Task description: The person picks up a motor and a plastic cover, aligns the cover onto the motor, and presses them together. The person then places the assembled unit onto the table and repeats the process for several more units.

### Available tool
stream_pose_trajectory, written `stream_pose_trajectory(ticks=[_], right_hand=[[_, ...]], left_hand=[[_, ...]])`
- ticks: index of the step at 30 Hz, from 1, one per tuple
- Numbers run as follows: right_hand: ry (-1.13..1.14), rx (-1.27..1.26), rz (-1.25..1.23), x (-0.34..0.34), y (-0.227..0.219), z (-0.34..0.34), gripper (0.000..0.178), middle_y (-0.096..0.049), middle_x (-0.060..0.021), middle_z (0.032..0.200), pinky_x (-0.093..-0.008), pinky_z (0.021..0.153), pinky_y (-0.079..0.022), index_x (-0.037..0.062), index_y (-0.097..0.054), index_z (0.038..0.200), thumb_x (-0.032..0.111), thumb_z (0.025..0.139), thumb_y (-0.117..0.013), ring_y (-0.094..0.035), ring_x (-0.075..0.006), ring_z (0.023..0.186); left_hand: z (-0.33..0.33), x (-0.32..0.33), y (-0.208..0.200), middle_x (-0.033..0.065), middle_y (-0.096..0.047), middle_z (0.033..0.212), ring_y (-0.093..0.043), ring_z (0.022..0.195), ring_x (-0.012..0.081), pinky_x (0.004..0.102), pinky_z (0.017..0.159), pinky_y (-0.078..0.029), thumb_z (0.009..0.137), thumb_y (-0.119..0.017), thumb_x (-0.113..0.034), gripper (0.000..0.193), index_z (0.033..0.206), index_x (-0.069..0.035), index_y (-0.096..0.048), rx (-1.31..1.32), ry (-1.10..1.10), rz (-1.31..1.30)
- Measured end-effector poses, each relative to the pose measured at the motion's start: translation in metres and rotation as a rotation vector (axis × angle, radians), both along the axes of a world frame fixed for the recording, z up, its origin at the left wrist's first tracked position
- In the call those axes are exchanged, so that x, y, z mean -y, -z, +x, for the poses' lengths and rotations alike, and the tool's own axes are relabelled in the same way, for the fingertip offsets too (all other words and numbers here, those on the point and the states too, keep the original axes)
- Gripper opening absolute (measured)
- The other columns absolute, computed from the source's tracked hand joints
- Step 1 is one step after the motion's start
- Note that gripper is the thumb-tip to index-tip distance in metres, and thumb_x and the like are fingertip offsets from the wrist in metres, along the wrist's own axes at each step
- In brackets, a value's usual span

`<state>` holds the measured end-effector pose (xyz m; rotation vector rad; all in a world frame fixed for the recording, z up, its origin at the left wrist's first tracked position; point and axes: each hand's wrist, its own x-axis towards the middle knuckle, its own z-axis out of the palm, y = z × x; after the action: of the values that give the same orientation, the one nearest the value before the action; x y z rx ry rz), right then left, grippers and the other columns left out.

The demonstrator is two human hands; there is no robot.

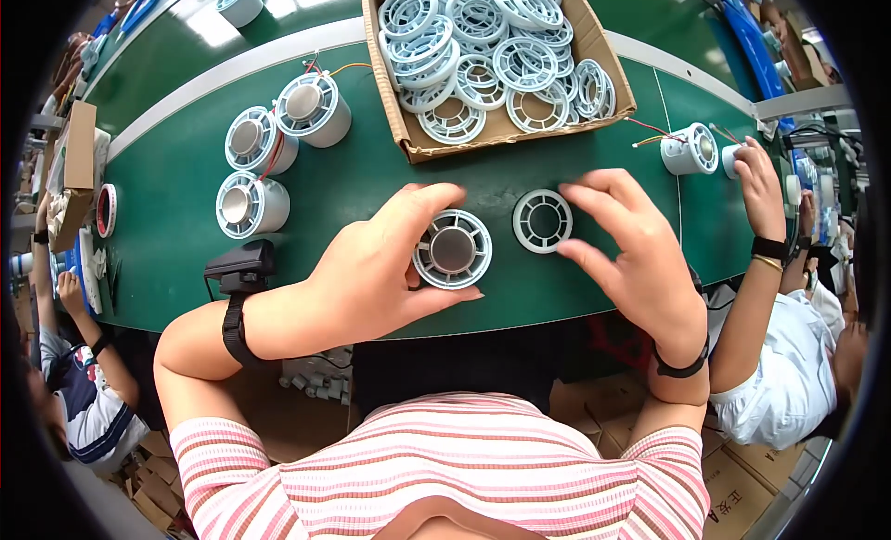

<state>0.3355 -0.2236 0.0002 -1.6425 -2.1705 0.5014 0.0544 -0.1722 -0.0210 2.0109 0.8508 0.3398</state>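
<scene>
My left hand (371, 257) is closed round a light-blue cylindrical unit (453, 250), its spoked top and grey metal disc facing up. The thumb and fingers grip its left side and lower edge. To the right is a small pale-blue spoked ring (522, 240) with a dark centre. My right hand (626, 234) has its thumb and forefinger at the ring's right rim, pinching it. A small gap separates the ring from the unit. Whether the ring rests on the table or is slightly raised is hard to see.
A cardboard box (397, 131) of pale-blue spoked rings stands ahead on the green table (371, 182). Several similar cylindrical units (251, 206) with wires stand left; another unit (689, 150) is at right. A tape roll (107, 210) lies far left. Co-workers' arms (756, 206) show at both sides.
</scene>
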Motion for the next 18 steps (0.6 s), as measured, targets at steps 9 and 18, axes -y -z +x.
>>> stream_pose_trajectory(ticks=[9, 18], right_hand=[[-0.057, -0.203, -0.026, 0.006, 0.013, -0.002, 0.063, -0.06, -0.0158, 0.122, -0.0389, 0.095, -0.051, 0.0014, -0.065, 0.129, 0.003, 0.07, -0.085, -0.062, -0.0321, 0.109], [-0.047, -0.218, 0.2, 0.017, 0.0, -0.072, 0.07, -0.057, -0.014, 0.11, -0.0362, 0.081, -0.054, 0.0016, -0.066, 0.127, 0.012, 0.063, -0.093, -0.061, -0.0275, 0.097]], left_hand=[[-0.005, 0.0, 0.0, 0.0074, -0.048, 0.147, -0.059, 0.126, 0.0179, 0.031, 0.101, -0.057, 0.089, -0.066, 0.014, 0.078, 0.157, -0.006, -0.032, 0.304, -0.043, -0.696], [0.0, 0.008, 0.016, 0.0071, -0.049, 0.147, -0.056, 0.132, 0.0197, 0.0371, 0.111, -0.052, 0.093, -0.068, 0.008, 0.07, 0.155, -0.005, -0.036, 0.391, -0.022, -0.714]])
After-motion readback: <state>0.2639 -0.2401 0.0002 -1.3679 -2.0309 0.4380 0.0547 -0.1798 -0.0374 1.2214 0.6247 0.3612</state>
